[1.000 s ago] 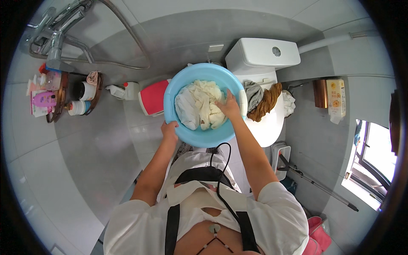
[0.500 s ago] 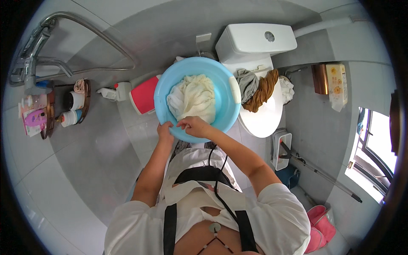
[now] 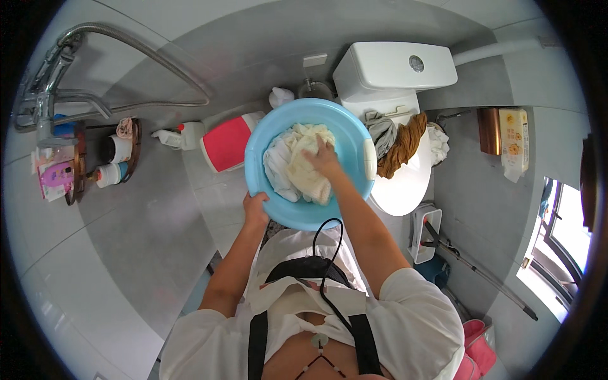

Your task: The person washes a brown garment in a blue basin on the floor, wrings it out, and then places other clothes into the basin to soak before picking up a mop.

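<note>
A light blue plastic basin stands in front of me, with wet-looking laundry bunched in it. White cloth lies on its left side and a cream-coloured garment covers the middle. My left hand holds the basin's near-left rim, its fingers wrapped over the edge. Inside the basin, my right hand rests on the cream garment with its fingers apart. The underside of the laundry is hidden.
A white toilet stands to the right, grey cloth and brown cloth draped on its lid. Left of the basin are a red-and-white bin and bottles. A shower mixer hangs at far left.
My right hand has moved from the near rim forward onto the cream garment, its fingers spreading. My left hand stays at the rim. The whole view has shifted slightly.
</note>
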The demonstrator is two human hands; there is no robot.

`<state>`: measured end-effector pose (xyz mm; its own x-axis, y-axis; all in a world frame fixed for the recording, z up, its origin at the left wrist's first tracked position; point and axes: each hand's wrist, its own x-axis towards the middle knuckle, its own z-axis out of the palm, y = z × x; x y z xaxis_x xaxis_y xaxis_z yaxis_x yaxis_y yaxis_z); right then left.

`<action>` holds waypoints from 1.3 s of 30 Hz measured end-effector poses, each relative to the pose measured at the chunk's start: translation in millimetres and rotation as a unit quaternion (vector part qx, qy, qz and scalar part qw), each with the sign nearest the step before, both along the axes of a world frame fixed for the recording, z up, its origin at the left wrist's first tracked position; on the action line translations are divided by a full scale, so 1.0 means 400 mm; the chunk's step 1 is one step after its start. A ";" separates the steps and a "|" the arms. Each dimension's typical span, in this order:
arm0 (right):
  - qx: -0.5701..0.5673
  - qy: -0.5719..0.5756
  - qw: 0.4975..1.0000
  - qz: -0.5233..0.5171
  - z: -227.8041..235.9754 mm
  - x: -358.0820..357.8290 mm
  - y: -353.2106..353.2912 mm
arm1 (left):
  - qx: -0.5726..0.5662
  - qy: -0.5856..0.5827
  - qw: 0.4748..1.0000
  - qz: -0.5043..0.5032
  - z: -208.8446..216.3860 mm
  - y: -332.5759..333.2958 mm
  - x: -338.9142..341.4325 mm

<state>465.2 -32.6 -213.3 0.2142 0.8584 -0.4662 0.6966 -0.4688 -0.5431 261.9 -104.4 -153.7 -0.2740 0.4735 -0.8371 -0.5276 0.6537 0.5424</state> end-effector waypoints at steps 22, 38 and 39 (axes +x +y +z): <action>0.311 -0.052 0.910 -0.269 -0.027 0.438 -0.084 | -0.011 -0.060 0.995 0.076 -0.158 -0.007 -0.074; 0.292 -0.200 0.929 -0.112 -0.119 0.491 -0.018 | 0.031 -0.028 0.997 0.063 -0.265 0.002 -0.012; 0.247 -0.160 0.946 -0.137 -0.138 0.461 -0.004 | 0.022 -0.034 0.998 0.058 -0.268 0.002 -0.009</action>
<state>649.5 -34.4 -268.6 0.5230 0.8460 0.1036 0.7510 -0.3999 -0.5255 258.2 -103.4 -261.1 -0.2728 0.4778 -0.8350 -0.6344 0.5632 0.5295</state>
